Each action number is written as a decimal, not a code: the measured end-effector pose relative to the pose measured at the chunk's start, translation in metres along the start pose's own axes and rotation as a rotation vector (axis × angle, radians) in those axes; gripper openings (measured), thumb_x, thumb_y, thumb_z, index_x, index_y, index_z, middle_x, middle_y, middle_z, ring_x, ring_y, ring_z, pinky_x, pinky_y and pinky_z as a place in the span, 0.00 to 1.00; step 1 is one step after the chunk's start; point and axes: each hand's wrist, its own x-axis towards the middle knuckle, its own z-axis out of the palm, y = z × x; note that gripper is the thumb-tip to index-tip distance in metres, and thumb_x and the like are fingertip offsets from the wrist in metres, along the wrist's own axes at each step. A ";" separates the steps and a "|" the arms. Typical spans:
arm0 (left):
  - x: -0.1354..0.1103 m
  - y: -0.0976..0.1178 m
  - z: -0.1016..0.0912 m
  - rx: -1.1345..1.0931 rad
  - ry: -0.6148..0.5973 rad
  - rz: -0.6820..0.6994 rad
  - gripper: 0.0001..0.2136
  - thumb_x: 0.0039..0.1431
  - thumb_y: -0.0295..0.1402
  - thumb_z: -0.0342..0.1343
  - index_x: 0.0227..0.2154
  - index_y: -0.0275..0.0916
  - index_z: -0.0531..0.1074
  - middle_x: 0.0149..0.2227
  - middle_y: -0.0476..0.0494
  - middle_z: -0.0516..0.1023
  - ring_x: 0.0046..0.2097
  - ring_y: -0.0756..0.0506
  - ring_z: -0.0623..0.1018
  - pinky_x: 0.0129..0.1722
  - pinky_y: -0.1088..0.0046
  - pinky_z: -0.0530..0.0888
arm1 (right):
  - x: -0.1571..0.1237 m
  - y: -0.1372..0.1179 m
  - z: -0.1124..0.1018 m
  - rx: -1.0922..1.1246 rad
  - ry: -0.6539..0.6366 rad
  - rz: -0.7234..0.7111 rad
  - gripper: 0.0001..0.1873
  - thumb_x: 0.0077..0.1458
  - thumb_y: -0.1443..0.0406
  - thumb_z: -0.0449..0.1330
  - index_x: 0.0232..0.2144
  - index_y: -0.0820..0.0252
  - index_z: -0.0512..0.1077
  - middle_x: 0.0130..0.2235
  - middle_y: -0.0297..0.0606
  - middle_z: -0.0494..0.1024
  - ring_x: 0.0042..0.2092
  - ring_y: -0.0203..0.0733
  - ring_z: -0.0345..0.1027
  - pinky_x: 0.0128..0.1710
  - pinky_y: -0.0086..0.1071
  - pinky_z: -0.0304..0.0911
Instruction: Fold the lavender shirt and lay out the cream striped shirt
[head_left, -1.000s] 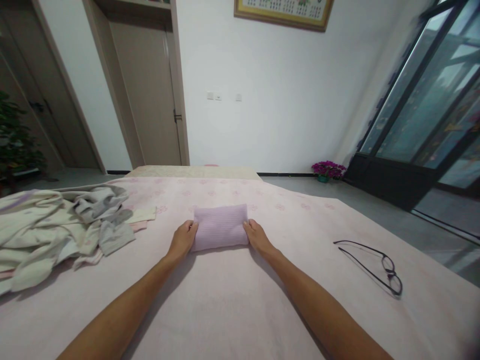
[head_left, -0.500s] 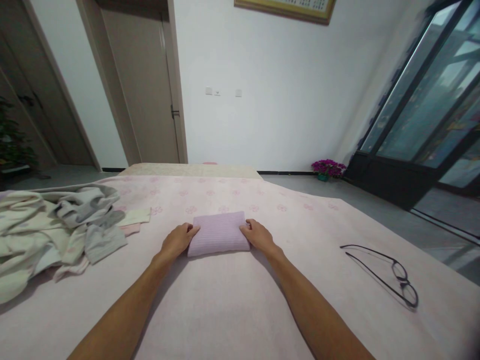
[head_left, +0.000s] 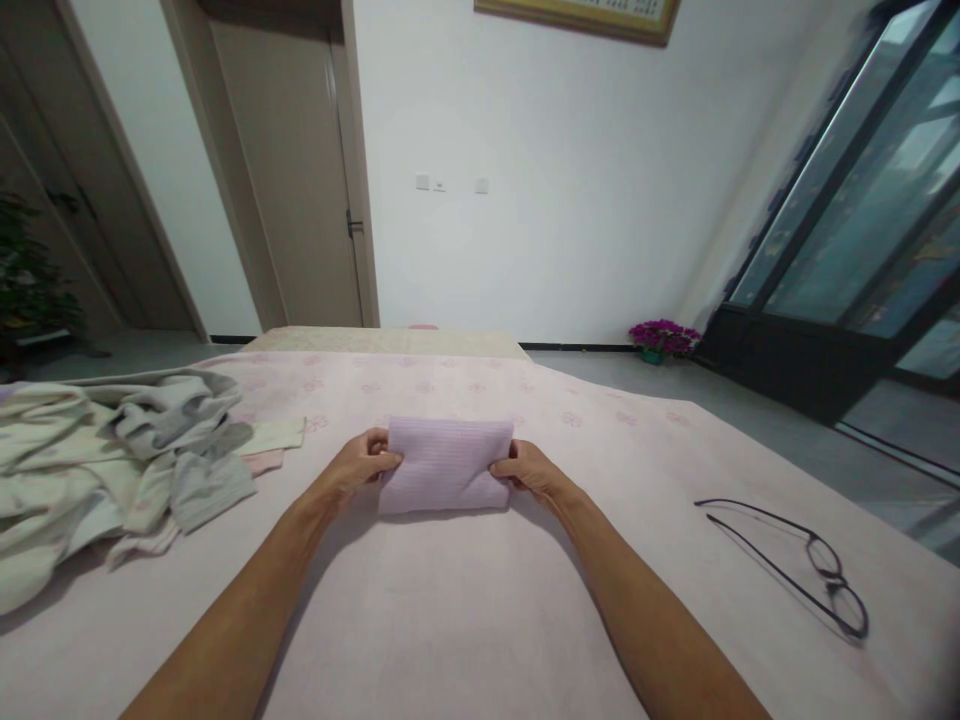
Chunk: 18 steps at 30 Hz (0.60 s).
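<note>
A lilac, finely ribbed cloth point(head_left: 448, 468), folded into a flat rectangle, is in the middle of the pink bedspread point(head_left: 450, 610). My left hand point(head_left: 364, 465) pinches its left side, thumb on top and fingers behind. On the right side my right hand point(head_left: 531, 468) grips it the same way, and a small crease shows near that thumb. The cloth's far part looks raised off the bedspread, while its near edge seems to rest on it. The fingers behind the cloth are partly hidden.
A heap of crumpled light clothes point(head_left: 127, 450) lies at the left, with small folded pieces point(head_left: 274, 436) beside it. Black-framed glasses point(head_left: 817, 580) lie unfolded at the right. Beyond the bed stand a door point(head_left: 292, 180), a white wall and purple flowers point(head_left: 664, 336).
Both hands have lifted the far part of the lilac cloth, and its sides look pulled slightly further apart. The view has shifted a little, so the glasses appear further right.
</note>
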 end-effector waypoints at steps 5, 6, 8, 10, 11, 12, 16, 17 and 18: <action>0.001 -0.006 0.002 0.269 0.137 0.377 0.22 0.44 0.31 0.57 0.46 0.40 0.70 0.41 0.46 0.76 0.37 0.46 0.74 0.35 0.73 0.70 | 0.000 0.003 -0.003 -0.348 0.283 -0.575 0.12 0.44 0.66 0.60 0.35 0.58 0.71 0.38 0.38 0.73 0.40 0.43 0.65 0.39 0.34 0.62; 0.000 -0.011 0.002 0.384 0.110 0.420 0.19 0.45 0.29 0.55 0.44 0.41 0.72 0.40 0.47 0.76 0.38 0.46 0.74 0.36 0.72 0.69 | -0.002 0.008 -0.005 -0.423 0.249 -0.622 0.10 0.46 0.66 0.59 0.35 0.57 0.71 0.39 0.38 0.73 0.41 0.43 0.65 0.41 0.34 0.62; -0.002 -0.021 0.002 0.556 0.020 0.458 0.13 0.47 0.27 0.53 0.37 0.42 0.75 0.36 0.47 0.77 0.38 0.45 0.74 0.37 0.71 0.69 | -0.004 0.019 -0.009 -0.512 0.147 -0.625 0.09 0.49 0.69 0.57 0.35 0.56 0.72 0.38 0.37 0.73 0.40 0.41 0.66 0.41 0.33 0.63; -0.003 -0.029 -0.001 0.623 -0.048 0.455 0.13 0.46 0.24 0.51 0.33 0.41 0.75 0.35 0.46 0.77 0.39 0.44 0.75 0.38 0.70 0.69 | -0.004 0.030 -0.014 -0.542 0.077 -0.587 0.13 0.46 0.73 0.54 0.34 0.56 0.72 0.37 0.35 0.74 0.40 0.41 0.68 0.42 0.33 0.64; -0.004 -0.031 -0.002 0.638 -0.056 0.451 0.14 0.45 0.23 0.49 0.33 0.41 0.75 0.35 0.46 0.78 0.39 0.44 0.75 0.40 0.69 0.70 | -0.004 0.035 -0.015 -0.547 0.076 -0.568 0.15 0.44 0.75 0.52 0.33 0.56 0.73 0.36 0.35 0.75 0.40 0.41 0.68 0.43 0.33 0.64; -0.004 -0.031 -0.003 0.655 -0.051 0.452 0.15 0.45 0.22 0.48 0.33 0.41 0.75 0.36 0.45 0.78 0.40 0.44 0.76 0.41 0.68 0.70 | -0.003 0.038 -0.016 -0.553 0.097 -0.552 0.16 0.42 0.76 0.51 0.31 0.56 0.73 0.36 0.35 0.76 0.40 0.41 0.69 0.44 0.34 0.64; -0.007 -0.022 -0.002 0.693 0.042 0.537 0.15 0.46 0.21 0.46 0.33 0.41 0.75 0.38 0.45 0.77 0.44 0.43 0.75 0.46 0.65 0.70 | -0.004 0.033 -0.011 -0.597 0.319 -0.537 0.17 0.42 0.76 0.50 0.28 0.55 0.74 0.34 0.37 0.76 0.42 0.45 0.68 0.48 0.39 0.64; -0.010 -0.018 0.000 0.685 0.057 0.569 0.14 0.48 0.22 0.47 0.34 0.42 0.75 0.39 0.44 0.77 0.45 0.42 0.74 0.48 0.64 0.70 | -0.006 0.028 -0.008 -0.595 0.373 -0.564 0.17 0.44 0.76 0.50 0.30 0.55 0.75 0.35 0.38 0.77 0.43 0.46 0.68 0.50 0.41 0.63; -0.012 -0.013 0.004 0.675 0.059 0.595 0.13 0.52 0.24 0.47 0.35 0.42 0.75 0.40 0.44 0.77 0.46 0.42 0.74 0.50 0.64 0.69 | -0.008 0.022 -0.005 -0.585 0.406 -0.606 0.17 0.47 0.75 0.50 0.33 0.55 0.76 0.37 0.39 0.77 0.45 0.47 0.67 0.52 0.42 0.63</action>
